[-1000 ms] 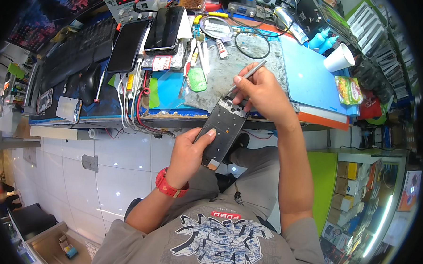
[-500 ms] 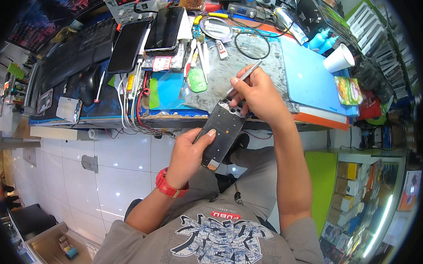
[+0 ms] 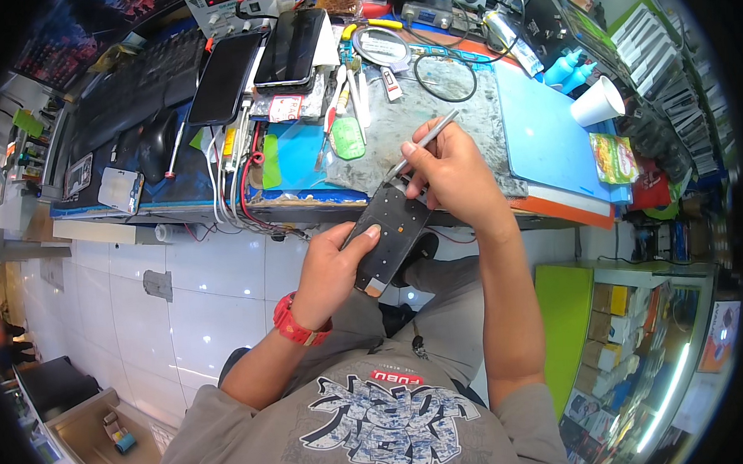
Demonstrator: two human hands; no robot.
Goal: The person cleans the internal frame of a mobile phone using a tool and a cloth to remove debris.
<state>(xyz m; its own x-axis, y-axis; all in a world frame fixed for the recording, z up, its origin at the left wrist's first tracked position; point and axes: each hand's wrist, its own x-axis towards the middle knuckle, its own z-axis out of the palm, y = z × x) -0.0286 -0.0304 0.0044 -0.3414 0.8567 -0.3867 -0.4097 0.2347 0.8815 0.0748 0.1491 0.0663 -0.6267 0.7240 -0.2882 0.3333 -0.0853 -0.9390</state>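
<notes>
My left hand, with a red watch at its wrist, grips a flat black phone frame by its lower half. The thumb lies across the frame's face, which is dotted with small light spots. Between the fingers of my right hand is a slim silver pen-shaped tool. Its lower tip points down at the frame's far end, touching it or very close to it. The right fingers hide part of that end. I hold the frame above my lap, at the bench's front edge.
On the bench lie a grey work mat, a blue mat and two dark phones. A white cup stands at the right. Cables hang over the front edge. A glass display case is at my right.
My right hand and the tool have shifted slightly over the frame's far end, where less of the pale patch now shows. My left hand keeps its hold.
</notes>
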